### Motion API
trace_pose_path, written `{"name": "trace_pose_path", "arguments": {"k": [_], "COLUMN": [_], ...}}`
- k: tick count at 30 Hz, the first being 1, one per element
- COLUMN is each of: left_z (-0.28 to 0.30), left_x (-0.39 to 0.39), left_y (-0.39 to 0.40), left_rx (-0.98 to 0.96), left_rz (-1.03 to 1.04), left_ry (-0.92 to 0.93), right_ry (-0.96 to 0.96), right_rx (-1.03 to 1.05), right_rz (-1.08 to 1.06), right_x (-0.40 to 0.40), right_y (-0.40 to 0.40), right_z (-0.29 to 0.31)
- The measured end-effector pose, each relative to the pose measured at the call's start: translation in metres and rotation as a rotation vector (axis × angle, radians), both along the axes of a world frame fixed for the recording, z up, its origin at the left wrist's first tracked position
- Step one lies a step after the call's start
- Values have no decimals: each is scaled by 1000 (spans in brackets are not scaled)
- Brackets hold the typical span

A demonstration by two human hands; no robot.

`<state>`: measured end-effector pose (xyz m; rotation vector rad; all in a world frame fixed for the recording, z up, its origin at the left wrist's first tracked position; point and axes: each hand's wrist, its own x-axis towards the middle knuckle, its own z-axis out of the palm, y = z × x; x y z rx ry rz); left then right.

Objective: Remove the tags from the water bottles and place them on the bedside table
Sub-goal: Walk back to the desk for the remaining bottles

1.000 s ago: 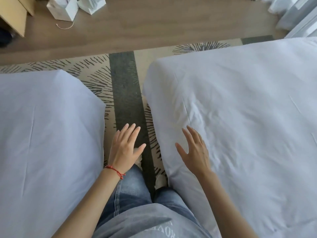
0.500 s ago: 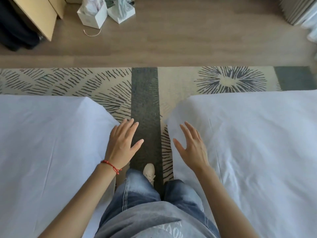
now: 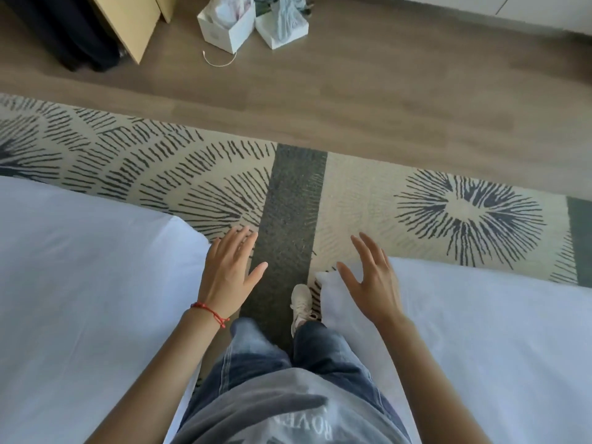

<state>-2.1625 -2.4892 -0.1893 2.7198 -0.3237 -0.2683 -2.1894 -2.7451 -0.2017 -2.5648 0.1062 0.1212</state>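
Hands both empty, fingers spread: my left hand [image 3: 229, 277] over the left bed [image 3: 83, 283] corner, right hand [image 3: 373, 283] over the right bed [image 3: 487, 331] corner, rug [image 3: 368, 193] between; bottles and tags nowhere in view, location unknown.

Two hands, left [image 3: 229, 278] and right [image 3: 374, 283], both empty. Two beds, one [image 3: 80, 299] left of them, one [image 3: 496, 331] right. Two boxes [image 3: 224, 32] [image 3: 282, 27] far ahead. One shoe [image 3: 301, 304] between the hands.
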Motion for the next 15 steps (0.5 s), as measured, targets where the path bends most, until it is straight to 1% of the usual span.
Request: {"name": "trace_pose_path", "arguments": {"k": [4,7,11,15], "left_z": [0,-2,-5,-11], "left_x": [39,64,95,132], "left_y": [0,8,29,67], "left_rx": [-7,-23,-38,-33], "left_rz": [106,196,289,365], "left_ry": [4,-4,2,15], "right_ry": [17,-12,-14,-9], "right_rx": [-31,-61,-63,-68], "right_rz": [116,199,295,404], "right_x": [70,119,176,226], "right_y": [-11,-4,27,78], "right_z": [8,12,11,3]}}
